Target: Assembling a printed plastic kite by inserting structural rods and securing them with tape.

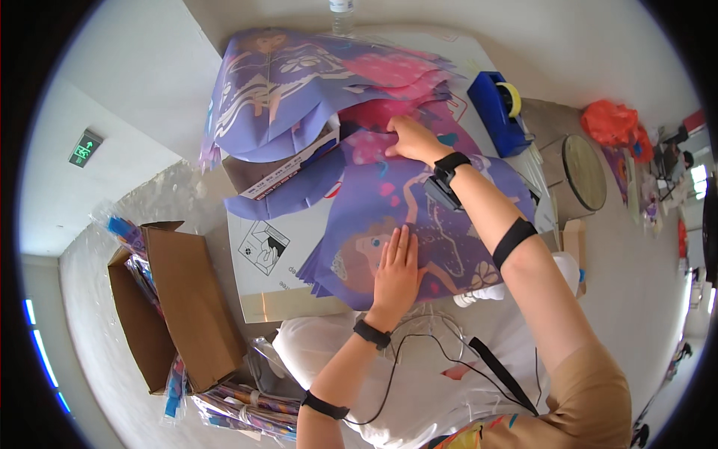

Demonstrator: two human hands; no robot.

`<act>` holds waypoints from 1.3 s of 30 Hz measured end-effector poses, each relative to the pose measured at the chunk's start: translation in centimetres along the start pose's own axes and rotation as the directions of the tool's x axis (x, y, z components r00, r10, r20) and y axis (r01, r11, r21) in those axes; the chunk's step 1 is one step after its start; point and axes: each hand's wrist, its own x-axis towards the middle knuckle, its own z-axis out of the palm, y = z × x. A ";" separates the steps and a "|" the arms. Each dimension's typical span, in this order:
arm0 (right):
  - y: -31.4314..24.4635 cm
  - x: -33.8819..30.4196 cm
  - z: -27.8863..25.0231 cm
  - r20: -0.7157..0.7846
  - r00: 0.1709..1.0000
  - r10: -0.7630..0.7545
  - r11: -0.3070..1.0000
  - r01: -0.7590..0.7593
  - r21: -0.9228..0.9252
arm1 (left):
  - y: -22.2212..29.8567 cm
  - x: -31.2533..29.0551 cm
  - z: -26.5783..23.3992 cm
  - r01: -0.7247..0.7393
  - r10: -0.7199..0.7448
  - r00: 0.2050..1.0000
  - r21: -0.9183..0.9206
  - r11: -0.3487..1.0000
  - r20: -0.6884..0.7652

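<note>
sheet (419, 224) on worktop (277, 292) | tape dispenser (497, 112) right-behind sheet | open carton (176, 307) left of worktop | bottle (342, 15) behind

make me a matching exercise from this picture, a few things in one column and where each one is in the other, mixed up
Things:
1. left hand
2. right hand
3. blue tape dispenser
4. open cardboard box

Places:
A. on the floor to the person's left
B. flat on the near end of the purple printed sheet
C. at the far right corner of the work surface
D. on the far end of the purple printed sheet

Pairs: 1-B, 2-D, 3-C, 4-A
</note>
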 end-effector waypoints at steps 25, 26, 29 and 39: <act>-1.9 4.9 -1.5 -0.204 0.917 0.342 0.915 -0.276 0.293 | -0.8 -0.6 -0.7 0.074 -0.075 0.997 0.020 0.997 0.036; -1.0 5.3 -1.3 -0.210 0.916 0.342 0.917 -0.277 0.288 | -0.6 -0.4 -0.6 0.067 -0.068 0.997 0.016 0.998 0.034; 1.9 6.0 0.2 -0.257 0.949 0.181 0.950 -0.101 0.295 | -0.2 0.0 -0.3 0.063 -0.063 0.998 0.003 0.998 0.021; -3.6 -12.0 -2.6 -0.150 0.967 -0.207 0.966 0.226 0.124 | -1.0 -0.2 -0.3 0.087 -0.087 0.996 0.093 0.992 0.002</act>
